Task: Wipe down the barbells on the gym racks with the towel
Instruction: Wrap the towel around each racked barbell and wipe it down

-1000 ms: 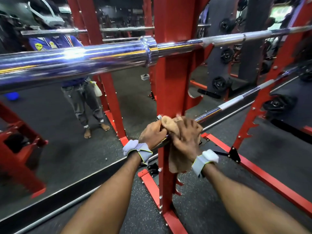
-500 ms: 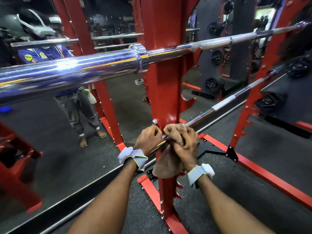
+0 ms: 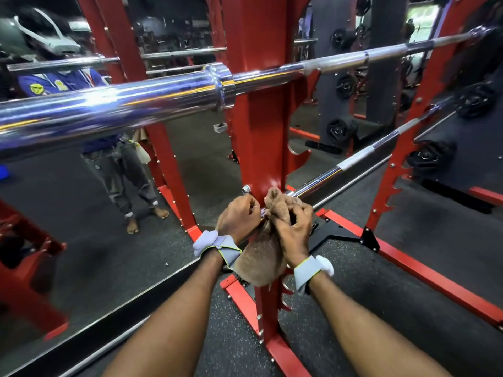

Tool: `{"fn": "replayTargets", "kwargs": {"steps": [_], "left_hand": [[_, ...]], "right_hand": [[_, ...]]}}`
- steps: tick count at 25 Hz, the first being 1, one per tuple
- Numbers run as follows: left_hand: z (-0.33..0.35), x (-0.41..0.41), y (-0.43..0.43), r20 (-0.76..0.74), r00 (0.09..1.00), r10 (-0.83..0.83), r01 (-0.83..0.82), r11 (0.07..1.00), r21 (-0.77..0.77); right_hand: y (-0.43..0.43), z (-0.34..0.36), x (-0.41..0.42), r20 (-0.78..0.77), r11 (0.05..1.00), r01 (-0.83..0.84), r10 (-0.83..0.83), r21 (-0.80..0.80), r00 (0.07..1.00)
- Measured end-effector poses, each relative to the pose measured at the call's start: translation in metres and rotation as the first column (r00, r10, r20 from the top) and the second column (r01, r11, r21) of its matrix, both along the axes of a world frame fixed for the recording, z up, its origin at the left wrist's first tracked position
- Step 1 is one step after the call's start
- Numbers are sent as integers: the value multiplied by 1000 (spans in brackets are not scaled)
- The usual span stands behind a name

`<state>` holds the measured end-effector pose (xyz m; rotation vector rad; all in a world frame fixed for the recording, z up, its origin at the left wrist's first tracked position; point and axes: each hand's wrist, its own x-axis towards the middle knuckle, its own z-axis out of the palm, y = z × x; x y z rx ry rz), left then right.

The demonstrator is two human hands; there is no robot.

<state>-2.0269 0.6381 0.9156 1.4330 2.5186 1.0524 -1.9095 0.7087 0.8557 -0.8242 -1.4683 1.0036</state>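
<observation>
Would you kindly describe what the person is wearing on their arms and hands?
Both forearms are bare, with no sleeves, and neither the left hand nor the right hand wears a glove. Each wrist carries a grey strap edged in yellow-green with a pale rounded pad attached: the left strap and the right strap.

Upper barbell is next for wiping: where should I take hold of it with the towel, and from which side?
Likely its thin shaft right of the red upright, from above: it lies roughly level and bare there, so the towel can wrap round. The sleeve left of the collar is far thicker.
</observation>
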Motion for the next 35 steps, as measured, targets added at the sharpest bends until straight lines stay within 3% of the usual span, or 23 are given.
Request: {"fn": "replayTargets", "kwargs": {"steps": [4, 9, 17, 20, 22, 26, 29, 31, 32, 34, 35], "left_hand": [[0, 5, -3, -72, 997, -19, 18, 1000, -2], [-3, 10, -5, -165, 986, -11, 13, 1000, 12], [-10, 9, -6, -289, 954, -82, 115, 988, 101], [-6, 6, 0, -358, 915, -184, 262, 948, 182], [-4, 17, 9, -319, 927, -199, 284, 926, 248], [5, 49, 45, -263, 945, -196, 267, 925, 272], [4, 54, 75, -281, 949, -142, 220, 938, 268], [-2, 49, 86, -287, 953, -93, 167, 956, 242], [-6, 48, 91, -301, 952, -57, 131, 964, 232], [-13, 47, 94, -384, 923, -5, 92, 973, 209], [-19, 48, 91, -428, 904, 10, 83, 977, 196]], "right_hand": [[14, 7, 6, 71, 990, 38, -48, 139, 996], [1, -4, 11, 66, 998, 34, -30, -49, 997], [24, -8, 83, 141, 991, 135, -134, 4, 981], [50, 17, 86, 216, 992, 101, -116, 79, 970], [67, 38, 86, 220, 995, 81, -93, 60, 971], [108, 63, 82, 60, 997, 15, -20, 79, 998], [147, 72, 63, 128, 998, -61, 63, -15, 990], [162, 71, 52, 321, 949, -313, 311, -48, 895], [173, 65, 49, 523, 894, -447, 396, -32, 755], [192, 49, 45, 888, 764, -634, 203, 120, 413], [200, 47, 44, 954, 693, -705, 85, 150, 287]]}}
